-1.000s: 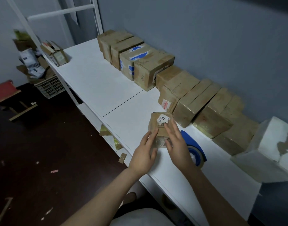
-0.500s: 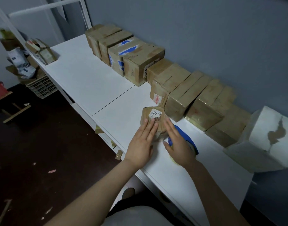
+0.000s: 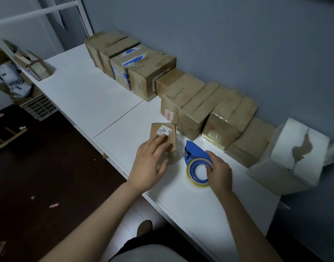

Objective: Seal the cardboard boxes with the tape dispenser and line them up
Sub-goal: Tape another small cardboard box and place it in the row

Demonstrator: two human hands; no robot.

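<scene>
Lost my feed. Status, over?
Left hand flat on small box. Right hand gripping tape dispenser beside it. Other boxes lined along wall.

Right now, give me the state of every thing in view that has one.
left hand, fingers flat on the small box.
right hand, gripping the tape dispenser.
small box, apart from the row of boxes; seal unclear.
tape dispenser, lying on the table, gripped.
row of boxes, closed, lined up along the wall.
white box, at the row's end, surface torn.
</scene>
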